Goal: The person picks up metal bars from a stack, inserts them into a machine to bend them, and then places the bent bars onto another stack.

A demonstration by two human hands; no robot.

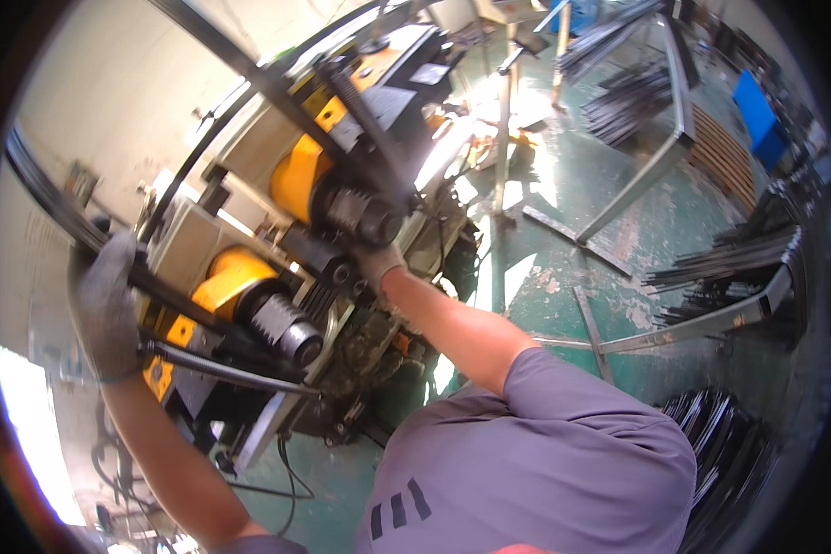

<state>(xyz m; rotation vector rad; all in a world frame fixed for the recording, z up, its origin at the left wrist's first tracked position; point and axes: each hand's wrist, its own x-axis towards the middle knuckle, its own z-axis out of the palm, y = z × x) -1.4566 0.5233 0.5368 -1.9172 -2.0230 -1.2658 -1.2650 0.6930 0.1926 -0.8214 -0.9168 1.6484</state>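
My left hand [107,300], in a grey work glove, is closed around a long dark metal bar [51,198] at the left. The bar runs down across the front of a machine with two yellow housings [297,177], [234,277]. From each housing sticks out a dark ribbed cylinder [358,210], [282,323] with a round end. My right hand [377,265] reaches in just below the upper cylinder, beside a dark block [319,258]; its fingers are hidden there. Another dark bar [249,69] slants across the upper part of the machine.
Metal racks [683,92], [776,300] with bundles of thin dark rods stand at the right. More dark rods [725,462] lie in a pile at the lower right. A blue panel [759,120] leans behind. Cables [291,480] hang near the green floor [563,305].
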